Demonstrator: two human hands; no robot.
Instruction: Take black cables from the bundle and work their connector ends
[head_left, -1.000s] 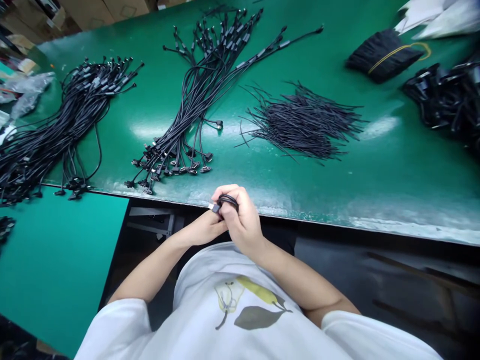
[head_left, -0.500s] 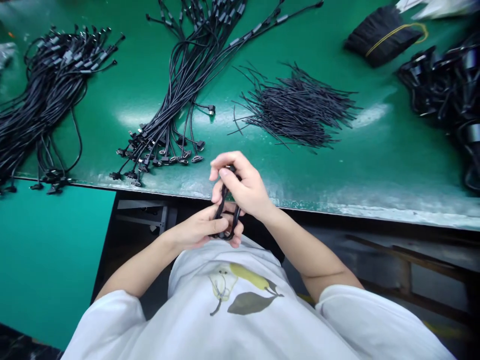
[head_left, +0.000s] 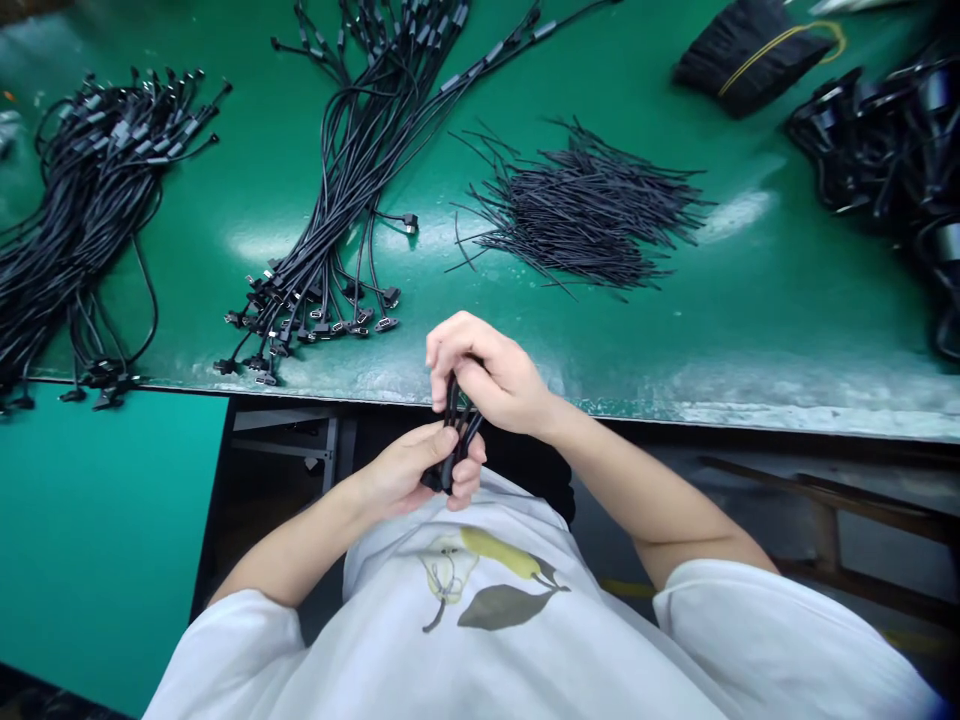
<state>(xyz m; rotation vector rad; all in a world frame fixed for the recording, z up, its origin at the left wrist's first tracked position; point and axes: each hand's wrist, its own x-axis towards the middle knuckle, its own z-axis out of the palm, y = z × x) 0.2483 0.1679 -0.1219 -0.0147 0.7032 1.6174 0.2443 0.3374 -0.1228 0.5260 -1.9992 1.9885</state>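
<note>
My left hand (head_left: 405, 470) and my right hand (head_left: 491, 375) are both closed on a coiled black cable (head_left: 454, 440), held close to my chest just below the table's front edge. The right hand pinches the upper end of the coil, the left hand grips its lower end. Further out on the green table (head_left: 750, 290) lies a fan of black cables with connectors (head_left: 337, 200), and to its right a loose pile of thin black ties (head_left: 585, 210).
A second heap of black cables (head_left: 82, 210) lies at the far left. A bound black bundle with a yellow band (head_left: 750, 50) and dark coiled cables (head_left: 892, 140) sit at the back right. A lower teal surface (head_left: 97, 530) is at my left.
The right hand lifted from atop the left, stretching the cable coil into a long loop between both hands. The loop has since been squeezed narrower. The view shifted slightly.
</note>
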